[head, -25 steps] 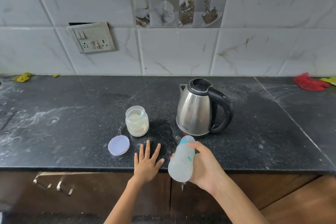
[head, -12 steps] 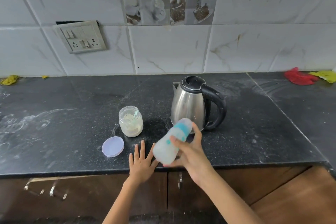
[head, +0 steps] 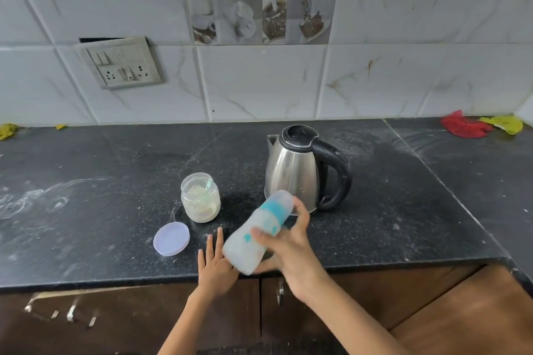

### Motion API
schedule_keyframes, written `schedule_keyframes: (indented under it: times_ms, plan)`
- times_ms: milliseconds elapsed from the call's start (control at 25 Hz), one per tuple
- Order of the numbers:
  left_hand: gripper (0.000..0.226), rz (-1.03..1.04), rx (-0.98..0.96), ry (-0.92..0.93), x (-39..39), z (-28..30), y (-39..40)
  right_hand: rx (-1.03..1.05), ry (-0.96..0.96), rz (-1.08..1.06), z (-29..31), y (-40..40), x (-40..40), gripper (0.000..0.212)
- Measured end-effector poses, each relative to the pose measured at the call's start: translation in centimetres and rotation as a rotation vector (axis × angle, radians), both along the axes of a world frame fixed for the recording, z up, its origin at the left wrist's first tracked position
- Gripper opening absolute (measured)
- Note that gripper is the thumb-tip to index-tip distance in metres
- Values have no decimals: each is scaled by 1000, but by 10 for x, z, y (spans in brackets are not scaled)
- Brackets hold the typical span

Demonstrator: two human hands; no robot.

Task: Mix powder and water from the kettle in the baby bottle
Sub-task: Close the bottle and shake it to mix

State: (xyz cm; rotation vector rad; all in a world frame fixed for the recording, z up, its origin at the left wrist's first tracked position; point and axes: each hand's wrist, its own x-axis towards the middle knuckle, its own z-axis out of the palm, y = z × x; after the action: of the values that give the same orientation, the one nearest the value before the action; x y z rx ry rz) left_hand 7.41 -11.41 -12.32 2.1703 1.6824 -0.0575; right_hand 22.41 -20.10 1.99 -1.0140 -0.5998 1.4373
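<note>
1. Two hands in play here: the right hand [head: 291, 248] has its fingers and thumb wrapped round the baby bottle [head: 257, 232], which is tilted in the air just above the front edge of the counter [head: 403, 210], cap end pointing up toward the kettle [head: 300, 170]. The left hand [head: 215, 264] lies flat on the counter, fingers straight, holding nothing, right beside the bottle's base.
2. Bottle looks like cloudy plastic with a teal collar, so I'd guess light and not fragile, maybe a bit slick. The mid-body grip seems fine; for shaking I'd keep a finger over the cap.
3. Can't tell how much is inside, too blurry.
4. Powder jar [head: 200, 197] stands open left of the kettle, its lid [head: 171, 238] lying flat in front of it. Looks like glass, so probably heavier and breakable; grab it round the body.
5. Kettle's steel, likely heavy if it's full and maybe hot. Take it by the black handle only.
</note>
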Motion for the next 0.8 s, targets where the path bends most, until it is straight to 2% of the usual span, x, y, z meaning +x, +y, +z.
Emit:
schedule_keyframes:
  times_ms: [80,200,240,360,520,640,680,800]
  plan:
    - [71,0,18,31,0,0,-1,28,-24,75,2,-4,-5,100]
    - [62,-10,-13,-35,0,2,-1,13,59,-196,10,12,15,86]
    - [62,-8,-14,-33,1,1,-1,14,46,-182,10,10,15,86]
    - [69,-3,26,45,-2,-3,0,35,-41,81,6,-3,2,99]
    - [62,-9,-11,-52,0,0,0,43,32,-164,12,9,20,90]
    - [65,-5,10,-1,-2,2,-2,32,-53,55,10,1,5,97]
    - [65,-4,14,-5,-3,3,-2,32,-57,49,8,2,3,95]
    - [63,-7,-8,-75,0,8,-4,58,32,-143,14,10,12,79]
